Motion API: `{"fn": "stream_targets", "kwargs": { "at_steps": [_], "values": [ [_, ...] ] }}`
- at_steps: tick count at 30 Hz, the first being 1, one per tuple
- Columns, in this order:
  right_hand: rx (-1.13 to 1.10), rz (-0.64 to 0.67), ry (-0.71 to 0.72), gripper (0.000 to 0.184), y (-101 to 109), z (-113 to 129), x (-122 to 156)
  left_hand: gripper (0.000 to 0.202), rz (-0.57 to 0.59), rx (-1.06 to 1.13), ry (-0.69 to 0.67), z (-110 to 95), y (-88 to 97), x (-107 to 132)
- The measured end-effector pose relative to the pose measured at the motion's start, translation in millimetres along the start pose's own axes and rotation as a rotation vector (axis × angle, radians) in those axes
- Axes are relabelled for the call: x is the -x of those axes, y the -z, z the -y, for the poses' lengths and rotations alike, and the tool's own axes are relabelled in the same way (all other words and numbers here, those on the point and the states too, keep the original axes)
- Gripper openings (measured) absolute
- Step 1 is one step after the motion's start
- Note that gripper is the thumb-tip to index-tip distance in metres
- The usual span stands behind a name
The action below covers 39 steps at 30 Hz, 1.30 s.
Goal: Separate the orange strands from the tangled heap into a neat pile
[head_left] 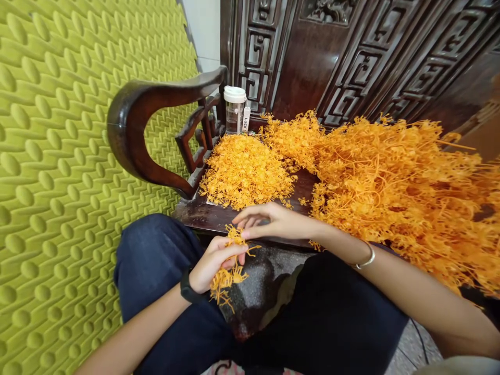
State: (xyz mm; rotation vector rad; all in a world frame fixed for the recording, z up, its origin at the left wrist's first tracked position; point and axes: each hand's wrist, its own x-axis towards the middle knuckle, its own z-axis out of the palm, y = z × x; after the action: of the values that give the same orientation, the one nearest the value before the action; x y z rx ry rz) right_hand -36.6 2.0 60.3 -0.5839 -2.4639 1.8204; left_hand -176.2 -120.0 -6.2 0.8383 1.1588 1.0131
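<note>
Strands are orange, the oval-studded panel green.

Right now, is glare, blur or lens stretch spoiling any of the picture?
Head view: glossy highlights on the wooden armrest; head view: the large orange pile looks smeared and stretched toward the right edge; head view: the right trouser leg is nearly black, hiding detail; head view: left hand and right hand look fairly clear.

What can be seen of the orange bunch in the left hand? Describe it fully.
The orange bunch is a loose tangle of thin, curling strands, perhaps plastic, with spidery clusters. The left hand grips its middle; part sticks up above the fingers and part hangs below the palm. The right hand has its fingertips at the upper end; whether they pinch it is unclear.
</note>
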Motion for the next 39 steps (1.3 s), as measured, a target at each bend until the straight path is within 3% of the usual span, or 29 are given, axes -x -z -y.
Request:
{"fn": "stream_targets", "kwargs": {
  "at_steps": [4,8,13,19,22,23,25,27,30,33,37,39],
  "values": [
    [0.051,-0.115,0.001,0.015,-13.2,-1.5,-2.0,0.031,-0.021,0.036,0.023,0.6,-1.2,0.3],
    [-0.017,-0.316,-0.026,0.022,-9.2,-11.4,-8.4,0.030,-0.082,0.097,-0.001,0.0,-3.8,-1.5],
    [-0.049,-0.546,0.011,0.018,-7.6,-19.2,-14.2,0.029,-0.228,0.138,-0.116,-5.6,-7.4,-4.4],
    [-0.031,-0.754,0.086,0.015,-21.3,-12.1,-15.3,0.027,-0.253,0.153,-0.175,-14.9,-7.9,-8.9],
    [-0.048,-0.912,0.137,0.010,3.5,-8.9,-12.5,0.028,-0.250,0.139,-0.175,-10.2,-7.9,-5.1],
    [-0.055,-1.007,0.160,0.008,19.8,-8.8,-9.6,0.029,-0.242,0.132,-0.155,-6.8,-7.8,-2.6],
    [-0.037,-1.325,0.226,0.011,57.8,-9.7,-0.6,0.030,-0.206,0.111,-0.100,1.0,-7.5,2.7],
    [0.091,-1.471,0.323,0.013,90.8,-11.7,9.4,0.029,-0.164,0.090,-0.053,6.9,-7.2,6.0],
    [0.235,-1.430,0.421,0.018,111.3,-17.4,15.8,0.029,-0.115,0.088,-0.013,8.2,-8.0,5.6],
    [0.304,-1.354,0.401,0.022,105.0,-26.9,8.7,0.032,-0.094,0.078,-0.002,4.6,-10.1,3.4],
    [0.373,-1.072,0.220,0.041,90.0,-34.2,-3.3,0.034,-0.091,-0.008,-0.021,4.1,-11.1,2.6],
    [0.435,-0.871,0.155,0.037,79.2,-29.5,-3.9,0.033,-0.086,-0.040,-0.028,5.8,-10.1,2.1]
  ]
}}
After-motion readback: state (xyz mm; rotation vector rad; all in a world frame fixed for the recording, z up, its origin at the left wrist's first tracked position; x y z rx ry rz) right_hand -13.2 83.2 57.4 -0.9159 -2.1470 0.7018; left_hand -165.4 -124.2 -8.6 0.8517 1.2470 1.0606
